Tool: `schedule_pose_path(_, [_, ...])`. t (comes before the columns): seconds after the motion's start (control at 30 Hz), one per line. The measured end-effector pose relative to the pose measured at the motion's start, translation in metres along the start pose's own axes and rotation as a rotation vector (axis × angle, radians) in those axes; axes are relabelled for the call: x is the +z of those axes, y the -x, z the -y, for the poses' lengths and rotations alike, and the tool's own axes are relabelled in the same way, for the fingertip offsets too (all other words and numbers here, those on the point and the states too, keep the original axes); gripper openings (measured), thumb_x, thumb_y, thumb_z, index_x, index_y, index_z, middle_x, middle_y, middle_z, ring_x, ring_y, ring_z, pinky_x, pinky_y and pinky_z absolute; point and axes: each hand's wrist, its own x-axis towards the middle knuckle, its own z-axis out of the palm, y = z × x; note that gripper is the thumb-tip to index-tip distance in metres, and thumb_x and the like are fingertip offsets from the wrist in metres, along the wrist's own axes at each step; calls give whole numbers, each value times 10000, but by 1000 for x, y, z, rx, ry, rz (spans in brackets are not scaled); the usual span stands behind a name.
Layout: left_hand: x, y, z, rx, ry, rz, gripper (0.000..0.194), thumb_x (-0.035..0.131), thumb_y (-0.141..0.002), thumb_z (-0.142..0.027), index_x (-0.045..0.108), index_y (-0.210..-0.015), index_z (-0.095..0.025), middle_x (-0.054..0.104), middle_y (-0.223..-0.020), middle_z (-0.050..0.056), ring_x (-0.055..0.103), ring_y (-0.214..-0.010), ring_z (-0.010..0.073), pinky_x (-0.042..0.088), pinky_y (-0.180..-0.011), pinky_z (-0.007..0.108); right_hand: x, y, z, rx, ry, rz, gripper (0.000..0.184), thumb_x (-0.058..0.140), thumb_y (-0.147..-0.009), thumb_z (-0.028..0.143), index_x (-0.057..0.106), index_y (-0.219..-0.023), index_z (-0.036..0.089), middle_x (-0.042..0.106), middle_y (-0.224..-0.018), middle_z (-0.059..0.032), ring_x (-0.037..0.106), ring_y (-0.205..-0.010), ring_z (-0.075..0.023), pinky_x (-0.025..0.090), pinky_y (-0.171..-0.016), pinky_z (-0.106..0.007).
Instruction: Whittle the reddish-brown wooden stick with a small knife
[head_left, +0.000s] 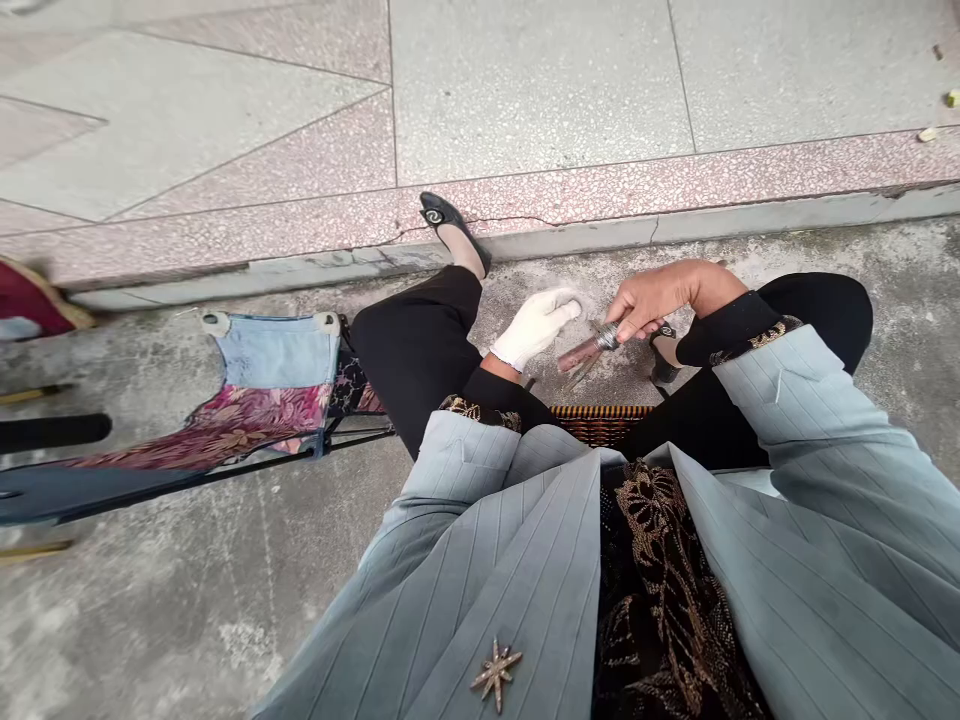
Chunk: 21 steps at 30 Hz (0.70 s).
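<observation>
My right hand [651, 298] is bare and closed on the end of a short tool bound with metal wire [589, 348]. Its reddish-brown, stick-like part points down and left, with a thin strip lying alongside; the exact kind of tool cannot be made out. To the left, my left hand [534, 325] wears a white knitted glove, its fingers curled in. Whether the glove holds anything is hidden. A small gap separates the glove from the tool, and both hands are above the concrete between my knees.
Beneath me shows the edge of a woven seat [604, 425]. On the left stands a folding chair with patterned fabric [255, 420]. A low step [585, 238] with a tiled top runs across in front; my black shoe [454, 225] rests on it. Small pale scraps [928, 134] lie far right.
</observation>
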Motion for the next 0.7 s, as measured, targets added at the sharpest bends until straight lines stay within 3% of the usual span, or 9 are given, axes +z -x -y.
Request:
schedule_pose_path(0.07, [8, -1, 5, -21, 40, 13, 297, 574, -875, -434, 623, -861, -141, 597, -727, 13, 488, -600, 99, 386, -576, 230, -2, 8, 2, -93, -105, -175, 415, 714, -801, 549, 742, -1016, 195, 645, -691, 17, 500, -561, -91, 400, -606, -254])
schedule_pose_path(0.17, [17, 0, 5, -16, 89, 113, 310, 546, -908, -441, 604, -819, -150, 554, -684, -5, 437, -554, 77, 345, -545, 217, -5, 14, 1, -142, -256, -633, 429, 667, -843, 583, 713, -965, 174, 624, -673, 3, 479, -547, -89, 402, -576, -250])
schedule_pose_path(0.23, [20, 2, 2, 11, 80, 192, 315, 531, -919, -432, 601, -793, -152, 524, -651, -19, 404, -534, 72, 322, -536, 218, -7, 11, -2, -59, -268, -835, 435, 636, -870, 585, 698, -914, 156, 606, -654, -14, 481, -546, -100, 408, -572, -264])
schedule_pose_path(0.3, [20, 4, -3, 27, 12, 232, 305, 519, -924, -408, 613, -789, -150, 529, -648, -21, 420, -550, 81, 337, -558, 226, -10, 4, -6, 114, -166, -890, 394, 646, -876, 538, 702, -898, 149, 613, -666, -31, 517, -580, -127, 420, -596, -288])
schedule_pose_path(0.4, [18, 5, -8, 68, -173, 224, 287, 512, -918, -371, 639, -795, -145, 603, -728, -3, 516, -665, 113, 398, -669, 246, -11, -9, -10, 360, 137, -835, 319, 662, -873, 447, 727, -931, 140, 667, -775, -83, 601, -727, -201, 442, -679, -331])
schedule_pose_path(0.57, [14, 6, -7, 74, -342, 178, 311, 483, -918, -386, 676, -894, -143, 688, -884, 23, 599, -837, 168, 437, -817, 287, -7, -21, -10, 478, 478, -635, 343, 640, -882, 436, 738, -971, 120, 701, -953, -174, 641, -871, -295, 445, -716, -378])
schedule_pose_path(0.7, [9, 7, -7, 71, -369, 128, 298, 473, -919, -348, 691, -968, -150, 709, -953, 41, 617, -895, 186, 447, -872, 313, -1, -12, -5, 401, 352, -199, 297, 686, -857, 443, 753, -863, 154, 689, -748, -89, 623, -708, -208, 435, -679, -335])
